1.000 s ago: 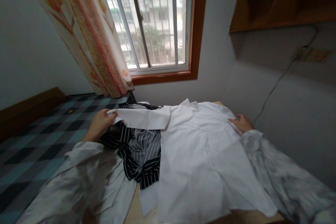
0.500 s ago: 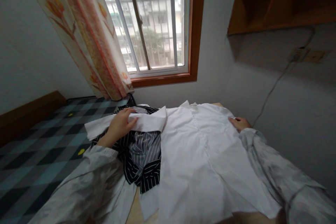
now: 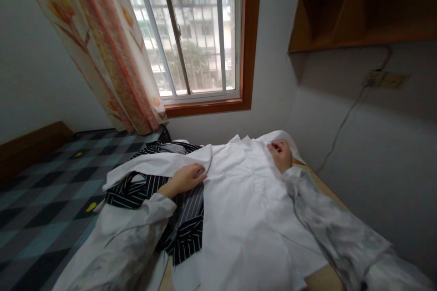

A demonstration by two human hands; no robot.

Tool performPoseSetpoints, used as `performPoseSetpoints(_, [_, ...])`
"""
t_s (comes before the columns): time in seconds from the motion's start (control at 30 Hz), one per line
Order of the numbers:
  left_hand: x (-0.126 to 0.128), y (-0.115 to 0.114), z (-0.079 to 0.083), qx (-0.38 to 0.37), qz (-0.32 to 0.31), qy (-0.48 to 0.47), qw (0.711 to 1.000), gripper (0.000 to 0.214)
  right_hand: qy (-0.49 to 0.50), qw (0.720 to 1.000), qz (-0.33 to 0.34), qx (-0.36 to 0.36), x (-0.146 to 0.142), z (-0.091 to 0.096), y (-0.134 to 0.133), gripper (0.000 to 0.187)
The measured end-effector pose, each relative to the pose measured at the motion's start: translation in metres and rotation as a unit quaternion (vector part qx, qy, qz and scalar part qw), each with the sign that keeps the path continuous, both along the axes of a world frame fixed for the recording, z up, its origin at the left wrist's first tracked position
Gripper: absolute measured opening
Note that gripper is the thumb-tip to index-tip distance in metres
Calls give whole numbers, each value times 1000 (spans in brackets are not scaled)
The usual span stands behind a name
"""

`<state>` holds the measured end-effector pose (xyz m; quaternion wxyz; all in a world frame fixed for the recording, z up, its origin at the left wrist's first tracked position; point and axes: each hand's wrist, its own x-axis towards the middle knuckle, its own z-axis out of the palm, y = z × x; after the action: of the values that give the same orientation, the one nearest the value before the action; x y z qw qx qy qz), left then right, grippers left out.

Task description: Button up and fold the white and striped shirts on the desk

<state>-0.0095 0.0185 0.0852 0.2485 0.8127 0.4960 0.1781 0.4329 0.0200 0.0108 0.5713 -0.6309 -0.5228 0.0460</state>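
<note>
A white shirt (image 3: 246, 218) lies spread on a wooden table (image 3: 322, 277). Its left sleeve (image 3: 153, 164) stretches out to the left over a black-and-white striped garment (image 3: 180, 225). My left hand (image 3: 186, 178) rests where that sleeve meets the body, with its fingers curled against the sleeve's lower edge. My right hand (image 3: 282, 154) is at the shirt's far right side, palm turned up. Its fingers are closed on the shirt's edge, which is lifted and curls over the hand. Both my arms are in pale grey patterned sleeves.
A dark checked surface (image 3: 41, 191) lies left of the table. A flowered curtain (image 3: 102, 54) hangs beside the window (image 3: 194, 32). A wooden shelf (image 3: 358, 4) hangs on the right wall, above a socket with a cable (image 3: 377, 77).
My left hand slid right along the sleeve from its cuff to the shirt's body. My right hand moved left and lifted the shirt's right edge up and inward.
</note>
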Motion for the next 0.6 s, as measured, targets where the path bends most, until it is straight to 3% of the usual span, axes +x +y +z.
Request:
performPoseSetpoints(0.07, [13, 0, -3, -11, 2, -65, 998, 41, -47, 989, 136, 29, -43, 5, -21, 29])
performPoseSetpoints(0.13, [30, 2, -7, -44, -5, -137, 990, 51, -103, 960, 257, 43, -80, 5, -44, 18])
performPoseSetpoints(0.27, [65, 8, -18, -116, 26, -201, 972, 65, -238, 874, 422, 36, -128, -2, -74, 11])
performPoseSetpoints(0.33, [77, 8, -26, -83, 40, -177, 980, 66, -282, 841, 461, 28, -139, -8, -79, 12])
performPoseSetpoints(0.4, [86, 6, -33, -28, 27, -123, 992, 70, -297, 827, 477, 18, -144, -13, -81, 11])
performPoseSetpoints(0.5, [92, 1, -41, 26, -29, -18, 999, 62, -291, 820, 493, -3, -141, -15, -80, 11])
performPoseSetpoints(0.6, [90, -2, -42, 48, -31, 64, 996, 43, -286, 821, 493, -36, -124, -11, -80, 17])
